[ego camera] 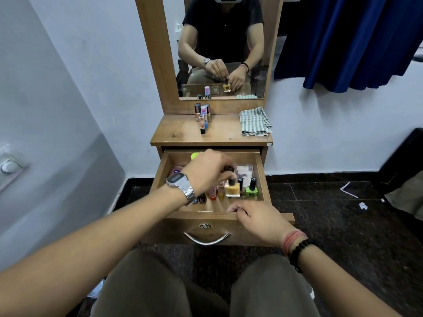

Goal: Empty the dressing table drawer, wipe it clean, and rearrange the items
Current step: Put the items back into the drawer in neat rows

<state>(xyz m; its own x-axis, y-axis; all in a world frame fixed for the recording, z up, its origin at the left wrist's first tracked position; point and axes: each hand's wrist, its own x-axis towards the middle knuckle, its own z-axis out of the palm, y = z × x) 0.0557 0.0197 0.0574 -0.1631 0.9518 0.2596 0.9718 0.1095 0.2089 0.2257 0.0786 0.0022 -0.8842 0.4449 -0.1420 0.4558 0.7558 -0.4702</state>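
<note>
The left hand [207,171], at frame centre, is seen pinching the dark cap of a yellow nail polish bottle [232,189] inside the open drawer [263,177]. The right hand [256,219], lower right of centre, is rested on the drawer's front edge with fingers curled; nothing is seen held in it. A green nail polish bottle [251,191] stands just beside the yellow one; its round label cannot be read. Further bottles are partly hidden under the left wrist. A purple packet [176,170] at the drawer's left carries cut-off white lettering. Above, on the tabletop [219,133], small bottles [202,116] and a striped cloth [255,122] are placed.
</note>
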